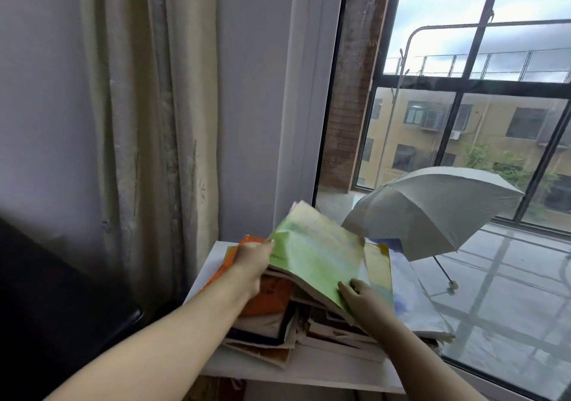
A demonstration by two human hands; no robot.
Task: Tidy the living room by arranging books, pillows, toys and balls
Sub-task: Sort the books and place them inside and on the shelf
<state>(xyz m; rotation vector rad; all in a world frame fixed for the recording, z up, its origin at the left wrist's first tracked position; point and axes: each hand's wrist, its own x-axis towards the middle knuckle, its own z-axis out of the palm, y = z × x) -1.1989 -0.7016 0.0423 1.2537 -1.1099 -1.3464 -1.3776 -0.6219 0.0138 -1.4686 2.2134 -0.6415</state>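
A green and yellow book (312, 255) tilts up off an untidy pile of books (278, 329) on a white shelf top (309, 373) by the window. My left hand (251, 264) grips the book's left edge. My right hand (360, 297) holds its near right corner, thumb on the cover. An orange book (268, 295) lies just under the lifted one. A blue and white book (414, 295) lies flat at the right of the pile, against the glass.
A beige curtain (148, 122) hangs to the left of the shelf. A dark object (55, 308) fills the lower left. The large window (463, 122) is right behind the books. Outside on the balcony an open grey umbrella (432, 212) rests on the floor.
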